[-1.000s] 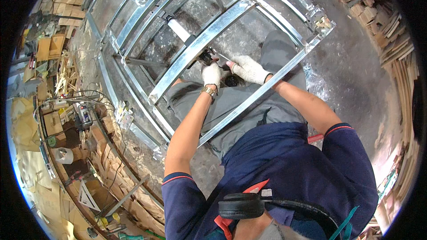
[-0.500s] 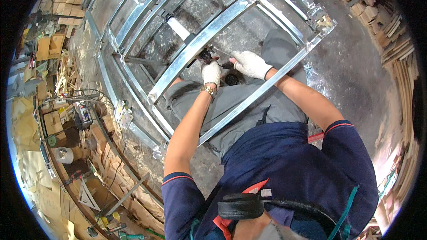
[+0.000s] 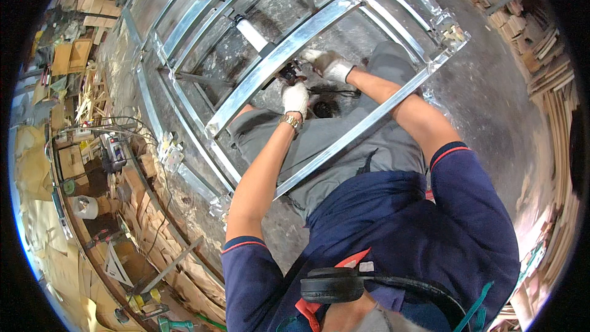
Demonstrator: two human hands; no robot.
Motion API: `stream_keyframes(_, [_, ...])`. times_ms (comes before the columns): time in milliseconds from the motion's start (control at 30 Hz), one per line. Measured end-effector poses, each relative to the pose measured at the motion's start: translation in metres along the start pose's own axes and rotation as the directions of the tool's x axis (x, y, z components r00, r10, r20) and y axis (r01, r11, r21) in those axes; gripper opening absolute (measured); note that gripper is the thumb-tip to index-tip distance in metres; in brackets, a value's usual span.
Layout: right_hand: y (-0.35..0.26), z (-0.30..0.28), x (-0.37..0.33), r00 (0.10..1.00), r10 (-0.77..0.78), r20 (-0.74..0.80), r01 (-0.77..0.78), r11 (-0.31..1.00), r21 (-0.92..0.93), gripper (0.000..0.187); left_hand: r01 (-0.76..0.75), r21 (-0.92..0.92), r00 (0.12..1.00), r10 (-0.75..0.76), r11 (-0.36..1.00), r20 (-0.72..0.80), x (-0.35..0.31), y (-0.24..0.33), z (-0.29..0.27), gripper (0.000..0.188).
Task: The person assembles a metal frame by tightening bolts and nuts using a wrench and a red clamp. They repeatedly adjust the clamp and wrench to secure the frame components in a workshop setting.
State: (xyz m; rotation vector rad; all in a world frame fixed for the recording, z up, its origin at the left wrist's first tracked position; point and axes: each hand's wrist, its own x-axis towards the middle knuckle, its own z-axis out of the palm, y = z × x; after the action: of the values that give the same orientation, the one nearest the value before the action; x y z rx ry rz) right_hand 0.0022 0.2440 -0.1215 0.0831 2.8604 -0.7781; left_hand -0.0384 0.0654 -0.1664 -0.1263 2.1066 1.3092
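Observation:
A white tube with black end pieces [image 3: 251,35], looking like a linear actuator, lies within a shiny metal frame [image 3: 289,55] and passes under its near crossbar. My left hand [image 3: 295,99], in a white knitted glove, is closed around a dark fitting [image 3: 289,74] just on my side of that bar. Close to the fitting's right side is my gloved right hand [image 3: 332,66], its fingers smeared by motion. Whether the slim metal tool seen earlier is still in it does not show. My knees are inside the frame, under the nearest rail [image 3: 362,138].
A black cable [image 3: 335,91] and a round dark object [image 3: 322,109] lie between my legs. To the left, a bench [image 3: 92,258] carries a white set square [image 3: 115,265], tools, wires and wood scraps. Timber strips [image 3: 556,117] are stacked along the right.
My right hand has moved up and left toward the dark fitting and is now blurred; the slim tool no longer shows clearly. My left hand keeps its hold. The view has shifted slightly.

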Motion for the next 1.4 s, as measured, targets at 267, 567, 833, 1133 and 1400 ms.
stream_keyframes(267, [0.016, 0.064, -0.005, 0.968, 0.116, -0.224, -0.091, 0.989, 0.12, 0.032, -0.031, 0.031, 0.999, 0.031, 0.999, -0.009, -0.005, 0.011, 0.009, 0.04])
stream_keyframes(567, [0.003, 0.052, -0.02, 0.969, 0.112, -0.222, -0.06, 0.972, 0.228, 0.033, -0.059, -0.002, 0.997, 0.059, 0.998, -0.05, 0.003, 0.0, 0.007, 0.035])
stream_keyframes(833, [-0.005, 0.03, -0.038, 0.996, 0.031, -0.086, -0.02, 0.992, 0.124, 0.038, -0.076, 0.0, 0.997, 0.076, 0.997, -0.011, 0.009, -0.006, 0.004, 0.044])
stream_keyframes(1133, [-0.057, -0.004, -0.11, 0.983, 0.135, -0.124, -0.08, 0.925, 0.371, 0.029, -0.36, 0.34, 0.924, 0.382, 0.869, 0.002, 0.052, -0.058, -0.002, 0.033])
stream_keyframes(1400, [-0.047, 0.0, -0.08, 0.964, 0.177, 0.198, -0.227, 0.164, 0.96, 0.03, -0.164, 0.232, 0.986, 0.168, 0.959, 0.004, 0.023, -0.021, -0.001, 0.03])
